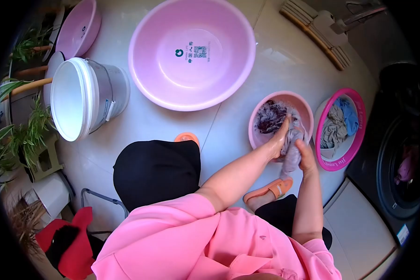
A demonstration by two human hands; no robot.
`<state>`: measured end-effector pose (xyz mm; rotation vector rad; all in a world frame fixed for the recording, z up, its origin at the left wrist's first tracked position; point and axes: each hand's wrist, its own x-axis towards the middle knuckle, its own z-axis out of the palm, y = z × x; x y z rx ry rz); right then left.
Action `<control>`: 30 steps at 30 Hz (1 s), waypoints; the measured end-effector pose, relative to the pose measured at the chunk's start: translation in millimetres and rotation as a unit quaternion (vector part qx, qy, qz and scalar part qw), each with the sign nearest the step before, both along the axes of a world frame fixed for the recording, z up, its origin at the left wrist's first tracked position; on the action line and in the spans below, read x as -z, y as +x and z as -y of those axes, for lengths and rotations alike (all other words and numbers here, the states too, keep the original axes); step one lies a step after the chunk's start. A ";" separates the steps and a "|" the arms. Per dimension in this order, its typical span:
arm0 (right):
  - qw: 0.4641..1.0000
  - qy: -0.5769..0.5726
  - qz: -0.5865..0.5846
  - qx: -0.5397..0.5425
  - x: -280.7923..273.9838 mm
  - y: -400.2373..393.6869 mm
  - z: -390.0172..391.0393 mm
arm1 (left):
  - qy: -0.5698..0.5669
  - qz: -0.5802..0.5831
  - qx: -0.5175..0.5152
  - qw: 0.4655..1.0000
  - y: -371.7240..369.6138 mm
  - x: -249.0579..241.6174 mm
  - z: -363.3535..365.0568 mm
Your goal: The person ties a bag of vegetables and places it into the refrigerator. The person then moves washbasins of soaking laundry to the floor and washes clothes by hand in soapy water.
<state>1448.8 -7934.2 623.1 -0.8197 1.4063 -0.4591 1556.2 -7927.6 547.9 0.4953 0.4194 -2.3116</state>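
A wet, greyish-lilac cloth (pixel 291 158) hangs bunched between my two hands over the near rim of a small pink basin (pixel 253 133). My left hand (pixel 281 137) holds its upper part, fingers rather straight against the fabric. On the other side, my right hand (pixel 306 157) is closed round the lower part. Inside the basin a dark purple garment (pixel 270 117) lies in sudsy water. Folds of the cloth and my hands hide part of the basin's contents.
Right of the basin stands a pink-rimmed tub (pixel 318 135) with grey and blue clothes, beside a front-loading washing machine (pixel 382 154). A large pink basin (pixel 144 60), a white bucket (pixel 119 88) and another pink basin (pixel 81 28) are left. Plants (pixel 30 126) line the far left.
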 end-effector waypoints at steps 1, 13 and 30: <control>0.995 -0.032 -0.068 -0.063 0.6 3.7 -3.1 | 0.001 0.002 -0.005 1.000 0.2 -2.0 0.0; 0.981 -0.102 -0.024 0.162 18.2 9.1 5.2 | 0.070 -0.093 -0.082 0.990 -11.5 7.7 -10.7; 0.998 0.020 -0.046 0.042 10.2 -23.7 17.6 | -0.236 0.170 -0.067 0.954 -23.5 2.2 -20.5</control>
